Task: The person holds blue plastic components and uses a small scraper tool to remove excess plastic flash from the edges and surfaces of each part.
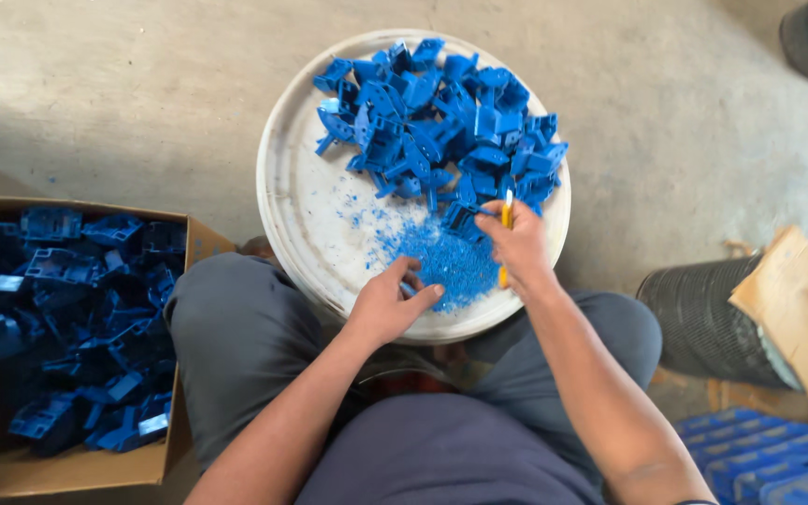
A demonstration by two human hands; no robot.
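Centrally, a round white tray (284,201) rests before the seated person; blue plastic parts (441,117) are heaped on its far half, and blue shavings (451,262) lie scattered on its near half. At left, a cardboard box (200,245) holds more blue parts (77,318), angular and bracket-like. The right hand (519,245) grasps a yellow-handled tool (506,224), its tip against a blue part (465,221) at the pile's near edge. The left hand (388,304), fingers curled, pinches a small blue piece over the shavings.
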